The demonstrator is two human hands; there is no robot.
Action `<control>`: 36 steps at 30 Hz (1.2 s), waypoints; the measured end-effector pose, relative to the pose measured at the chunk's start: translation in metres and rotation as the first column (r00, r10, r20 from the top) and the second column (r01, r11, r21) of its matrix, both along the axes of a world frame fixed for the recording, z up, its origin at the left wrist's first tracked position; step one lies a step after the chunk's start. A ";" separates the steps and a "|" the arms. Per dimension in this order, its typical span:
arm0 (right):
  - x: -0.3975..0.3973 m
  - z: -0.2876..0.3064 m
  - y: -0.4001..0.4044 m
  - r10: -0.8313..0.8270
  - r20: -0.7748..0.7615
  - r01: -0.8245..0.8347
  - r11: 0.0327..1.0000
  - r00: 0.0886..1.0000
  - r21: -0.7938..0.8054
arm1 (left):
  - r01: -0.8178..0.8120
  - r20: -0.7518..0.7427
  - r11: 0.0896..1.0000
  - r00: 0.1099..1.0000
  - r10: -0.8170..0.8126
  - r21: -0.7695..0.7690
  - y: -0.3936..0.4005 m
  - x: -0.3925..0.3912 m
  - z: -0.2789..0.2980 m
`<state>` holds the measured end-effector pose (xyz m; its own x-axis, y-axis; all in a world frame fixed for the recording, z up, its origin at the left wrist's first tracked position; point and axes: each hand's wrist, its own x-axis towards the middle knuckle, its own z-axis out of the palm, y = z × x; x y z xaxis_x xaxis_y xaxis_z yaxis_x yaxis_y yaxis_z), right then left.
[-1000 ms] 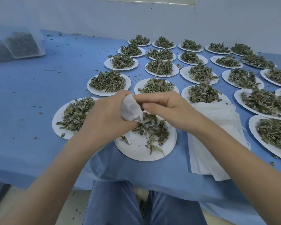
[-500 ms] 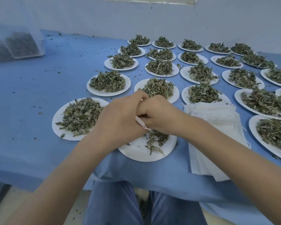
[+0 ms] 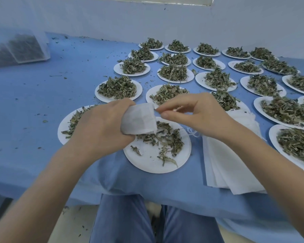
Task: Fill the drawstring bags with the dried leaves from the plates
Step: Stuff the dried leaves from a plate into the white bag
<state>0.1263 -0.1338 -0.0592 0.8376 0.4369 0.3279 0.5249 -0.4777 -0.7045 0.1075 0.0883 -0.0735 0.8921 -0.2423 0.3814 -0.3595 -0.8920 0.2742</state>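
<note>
My left hand [image 3: 102, 127] grips a small white drawstring bag [image 3: 139, 120], its mouth turned right, above the nearest white plate [image 3: 147, 160]. That plate holds a thin scatter of dried leaves [image 3: 165, 139]. My right hand [image 3: 191, 114] hovers just right of the bag's mouth, with thumb and forefinger pinched together at its top corner, seemingly on the thin drawstring. A stack of flat white bags [image 3: 232, 158] lies to the right, under my right forearm.
Several white plates heaped with dried leaves [image 3: 118, 87] cover the blue cloth ahead and to the right. A clear bag of dark leaves [image 3: 25, 48] sits at the far left by the wall. The table's front edge runs over my knees.
My hands were pressed together low over the plate half a second ago. They have since lifted and parted, with the bag showing again in my left hand.
</note>
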 end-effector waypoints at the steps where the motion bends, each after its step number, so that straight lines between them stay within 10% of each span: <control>1: 0.003 -0.002 -0.004 -0.048 0.051 0.057 0.982 0.998 -0.177 | -0.008 0.000 1.000 1.000 0.008 0.017 0.001 0.000 -0.001; 4: 0.006 -0.013 -0.006 -0.117 0.035 0.112 0.760 0.992 -0.641 | -0.022 0.003 0.999 1.000 0.022 0.036 0.003 0.001 -0.004; 7: -0.001 -0.025 0.000 -0.109 -0.012 0.064 0.661 0.994 -0.748 | -0.020 -0.002 1.000 1.000 0.020 0.012 0.004 0.003 -0.007; 36: -0.023 -0.036 0.012 -0.049 -0.031 0.021 0.801 0.998 -0.598 | -0.004 -0.077 1.000 0.997 0.006 0.022 0.004 -0.002 -0.016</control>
<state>0.1034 -0.1216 -0.0951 0.8630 0.5045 -0.0249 0.4760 -0.8287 -0.2945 0.1055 0.0928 -0.0897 0.9198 -0.2452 0.3063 -0.3335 -0.8998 0.2812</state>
